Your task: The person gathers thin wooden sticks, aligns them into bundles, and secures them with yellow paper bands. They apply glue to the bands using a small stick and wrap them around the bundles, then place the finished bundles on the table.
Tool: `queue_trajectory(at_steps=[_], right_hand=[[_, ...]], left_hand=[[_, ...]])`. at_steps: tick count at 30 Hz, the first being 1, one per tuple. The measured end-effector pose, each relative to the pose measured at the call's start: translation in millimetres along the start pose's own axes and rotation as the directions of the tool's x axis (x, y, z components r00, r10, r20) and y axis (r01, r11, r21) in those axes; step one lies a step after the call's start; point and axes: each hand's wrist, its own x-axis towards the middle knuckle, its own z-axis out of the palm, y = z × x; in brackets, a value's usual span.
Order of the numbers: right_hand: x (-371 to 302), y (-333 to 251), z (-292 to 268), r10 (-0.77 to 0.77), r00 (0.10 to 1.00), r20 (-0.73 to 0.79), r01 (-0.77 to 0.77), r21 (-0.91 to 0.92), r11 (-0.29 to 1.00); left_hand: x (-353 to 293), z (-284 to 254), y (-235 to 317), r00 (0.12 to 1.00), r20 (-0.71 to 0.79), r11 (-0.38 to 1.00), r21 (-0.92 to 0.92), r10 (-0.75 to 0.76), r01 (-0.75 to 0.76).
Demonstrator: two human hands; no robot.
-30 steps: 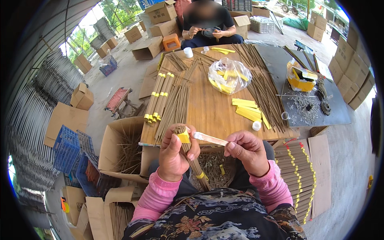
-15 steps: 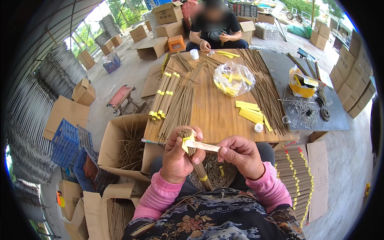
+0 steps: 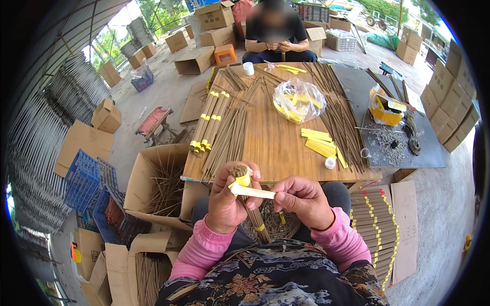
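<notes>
My left hand (image 3: 224, 204) is closed around a bundle of thin brown sticks (image 3: 256, 218), tilted with its upper end at the thumb and fingertips. A yellow paper band (image 3: 242, 179) circles that upper end, and another yellow band (image 3: 260, 227) sits lower down. A pale, flat paper strip (image 3: 259, 193) runs from the bundle to my right hand (image 3: 304, 203), which pinches its free end between thumb and fingers. The strip's left end lies against the yellow band, by my left thumb. How it is fixed there I cannot make out.
The wooden table (image 3: 270, 148) ahead bears yellow-banded bundles (image 3: 208, 122), loose sticks (image 3: 228, 137), yellow strips (image 3: 321, 145), a plastic bag (image 3: 298, 100) and a small white pot (image 3: 330, 162). A co-worker (image 3: 275, 38) sits opposite. Boxes (image 3: 153, 186) stand at left; banded bundles (image 3: 375, 224) lie at right.
My right hand has moved slightly left and down with the strip. The strip's left end now bends at the bundle. Across the table, the co-worker's two hands have come together.
</notes>
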Motion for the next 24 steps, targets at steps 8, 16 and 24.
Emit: queue_trajectory(at_steps=[8, 16, 24], right_hand=[[1.2, 1.6, -3.6, 0.056, 0.997, 0.045, -0.055, -0.027, 0.998], [-9.3, 5.0, -4.3, -0.225, 0.973, -0.057, 0.229, 0.076, 0.971], [-0.7, 18.1, 0.7, -0.521, 0.848, -0.093, 0.340, -0.659, 0.671]], left_hand=[[1.8, 1.4, -0.5, 0.998, -0.056, 1.000, -0.006, -0.008, 0.008], [2.4, -4.4, 2.5, 0.998, -0.051, 1.000, 0.018, 0.021, -0.020], [2.7, -1.8, 1.3, 0.999, -0.033, 1.000, 0.023, 0.016, -0.015]])
